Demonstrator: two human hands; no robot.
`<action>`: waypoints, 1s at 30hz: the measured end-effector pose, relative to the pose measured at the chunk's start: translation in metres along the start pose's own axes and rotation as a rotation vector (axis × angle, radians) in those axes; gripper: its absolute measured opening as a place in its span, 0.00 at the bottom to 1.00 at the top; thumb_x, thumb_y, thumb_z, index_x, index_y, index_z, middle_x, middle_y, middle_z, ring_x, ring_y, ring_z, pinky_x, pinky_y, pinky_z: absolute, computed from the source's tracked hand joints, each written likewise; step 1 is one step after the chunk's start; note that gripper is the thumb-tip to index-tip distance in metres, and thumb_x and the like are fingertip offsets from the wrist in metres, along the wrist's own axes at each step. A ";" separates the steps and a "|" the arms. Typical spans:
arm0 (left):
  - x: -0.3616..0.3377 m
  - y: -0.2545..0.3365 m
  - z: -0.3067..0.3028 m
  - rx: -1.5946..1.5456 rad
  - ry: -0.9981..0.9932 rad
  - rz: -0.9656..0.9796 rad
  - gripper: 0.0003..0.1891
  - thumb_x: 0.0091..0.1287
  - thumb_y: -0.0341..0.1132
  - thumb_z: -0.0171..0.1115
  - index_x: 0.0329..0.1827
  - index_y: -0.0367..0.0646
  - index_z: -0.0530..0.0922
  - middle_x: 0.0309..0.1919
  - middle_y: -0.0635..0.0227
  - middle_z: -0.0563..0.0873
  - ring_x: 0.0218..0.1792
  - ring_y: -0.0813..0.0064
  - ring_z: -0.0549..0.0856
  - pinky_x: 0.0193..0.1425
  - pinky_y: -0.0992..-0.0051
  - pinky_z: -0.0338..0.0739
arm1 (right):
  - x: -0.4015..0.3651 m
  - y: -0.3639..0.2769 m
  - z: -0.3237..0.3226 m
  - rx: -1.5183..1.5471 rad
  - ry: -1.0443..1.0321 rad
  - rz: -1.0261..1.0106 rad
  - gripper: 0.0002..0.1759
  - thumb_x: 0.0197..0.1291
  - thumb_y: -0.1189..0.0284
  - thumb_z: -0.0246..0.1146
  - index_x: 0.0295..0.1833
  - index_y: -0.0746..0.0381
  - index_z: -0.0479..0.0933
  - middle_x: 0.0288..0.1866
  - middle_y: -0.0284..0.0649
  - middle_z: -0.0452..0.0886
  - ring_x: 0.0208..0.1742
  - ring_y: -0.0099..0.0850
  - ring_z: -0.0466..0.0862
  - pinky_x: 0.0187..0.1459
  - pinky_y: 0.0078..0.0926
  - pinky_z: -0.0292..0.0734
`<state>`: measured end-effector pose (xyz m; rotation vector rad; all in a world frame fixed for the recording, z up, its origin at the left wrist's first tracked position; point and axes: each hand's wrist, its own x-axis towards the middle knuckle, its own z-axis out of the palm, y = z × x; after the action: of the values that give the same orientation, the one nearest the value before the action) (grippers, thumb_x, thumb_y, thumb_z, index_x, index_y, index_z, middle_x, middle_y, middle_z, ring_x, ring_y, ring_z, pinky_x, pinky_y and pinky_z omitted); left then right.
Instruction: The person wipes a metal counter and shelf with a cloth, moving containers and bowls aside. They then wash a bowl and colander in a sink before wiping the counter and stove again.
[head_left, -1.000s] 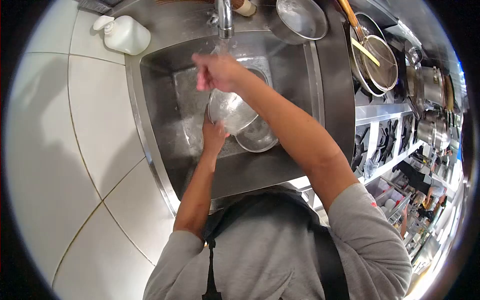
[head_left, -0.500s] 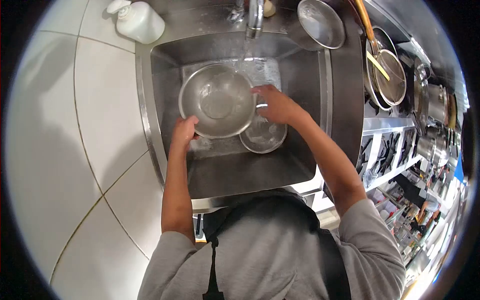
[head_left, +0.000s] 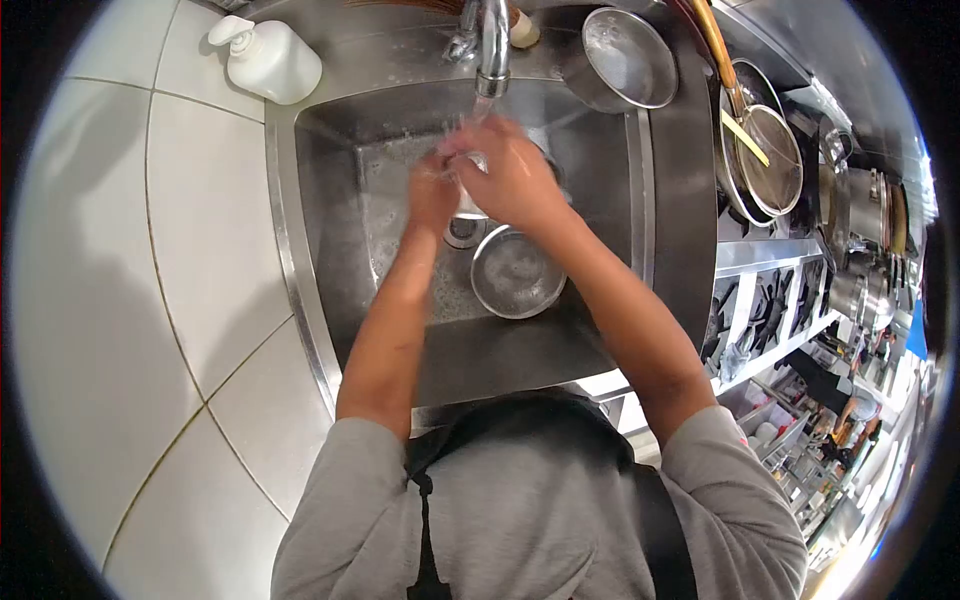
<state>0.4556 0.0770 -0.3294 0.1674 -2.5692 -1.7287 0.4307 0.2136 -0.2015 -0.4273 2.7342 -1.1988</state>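
Bright, even indoor light falls on a steel sink (head_left: pixel 285 250). Fisheye lens: straight lines bow around the sink, and the corners are black. Over the sink, the left hand (head_left: pixel 432 190) and right hand (head_left: pixel 515 180) are smeared by motion. Soft grey shadows cross the tiles (head_left: pixel 120 200) left of it; white glare burns far right.

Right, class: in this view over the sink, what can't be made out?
Head view, anything between the left hand and right hand: blurred and covered by the fingers.
Head view, faucet top: cut off by the upper edge.
Head view, drain: partly behind the hands.
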 end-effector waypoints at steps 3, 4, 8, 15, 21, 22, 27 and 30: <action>0.004 -0.027 -0.042 0.240 -0.065 -0.375 0.17 0.67 0.33 0.61 0.56 0.35 0.84 0.51 0.44 0.89 0.50 0.53 0.90 0.54 0.60 0.81 | -0.054 0.048 -0.015 -0.413 -0.032 -0.025 0.22 0.60 0.72 0.70 0.61 0.52 0.83 0.73 0.53 0.73 0.70 0.53 0.76 0.65 0.47 0.79; -0.005 -0.045 -0.049 0.105 -0.039 -0.429 0.17 0.66 0.33 0.61 0.54 0.33 0.84 0.48 0.47 0.90 0.47 0.55 0.90 0.52 0.61 0.81 | -0.070 0.058 -0.016 -0.399 -0.118 0.065 0.26 0.58 0.72 0.71 0.64 0.52 0.81 0.75 0.55 0.70 0.71 0.56 0.75 0.67 0.48 0.77; -0.045 -0.065 -0.068 -0.349 -0.053 -0.754 0.15 0.61 0.33 0.66 0.49 0.34 0.84 0.38 0.61 0.88 0.36 0.65 0.86 0.40 0.64 0.79 | -0.116 0.075 -0.008 -0.251 -0.276 0.198 0.36 0.54 0.72 0.75 0.70 0.51 0.74 0.78 0.62 0.64 0.73 0.62 0.73 0.69 0.51 0.76; -0.051 -0.066 -0.070 -0.652 -0.056 -0.981 0.27 0.68 0.40 0.63 0.67 0.33 0.75 0.56 0.55 0.85 0.53 0.59 0.85 0.57 0.58 0.79 | -0.093 0.072 -0.011 -0.210 -0.185 -0.063 0.29 0.50 0.67 0.78 0.60 0.51 0.78 0.72 0.61 0.70 0.59 0.58 0.84 0.59 0.48 0.82; -0.079 -0.016 -0.049 -1.005 0.164 -1.052 0.39 0.79 0.64 0.48 0.76 0.38 0.68 0.71 0.52 0.78 0.69 0.56 0.79 0.72 0.53 0.74 | -0.047 -0.018 -0.048 -0.378 -0.356 0.087 0.22 0.49 0.64 0.79 0.49 0.57 0.82 0.73 0.60 0.72 0.64 0.56 0.82 0.60 0.47 0.82; -0.093 -0.017 -0.049 -0.997 0.112 -1.009 0.37 0.79 0.62 0.51 0.77 0.39 0.67 0.70 0.53 0.79 0.66 0.58 0.81 0.70 0.55 0.76 | -0.050 -0.019 -0.051 -0.344 -0.333 0.119 0.21 0.49 0.64 0.79 0.47 0.58 0.82 0.73 0.59 0.72 0.64 0.55 0.82 0.60 0.47 0.82; -0.201 0.006 -0.077 -0.503 0.000 -0.578 0.26 0.77 0.47 0.62 0.70 0.39 0.76 0.58 0.59 0.86 0.54 0.66 0.87 0.60 0.65 0.80 | -0.107 0.033 -0.046 -0.023 0.074 -0.090 0.17 0.47 0.72 0.79 0.42 0.61 0.81 0.74 0.55 0.72 0.68 0.53 0.80 0.61 0.46 0.82; -0.268 0.009 -0.106 -0.243 0.035 -0.358 0.15 0.75 0.40 0.66 0.58 0.41 0.84 0.53 0.62 0.89 0.54 0.67 0.87 0.57 0.69 0.80 | -0.126 0.019 -0.053 0.057 0.165 -0.079 0.17 0.45 0.77 0.79 0.41 0.61 0.80 0.70 0.50 0.74 0.63 0.48 0.81 0.57 0.42 0.81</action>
<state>0.7317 0.0127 -0.2739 0.6755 -2.3885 -2.1112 0.5352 0.3014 -0.1789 -0.4520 2.8359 -1.3865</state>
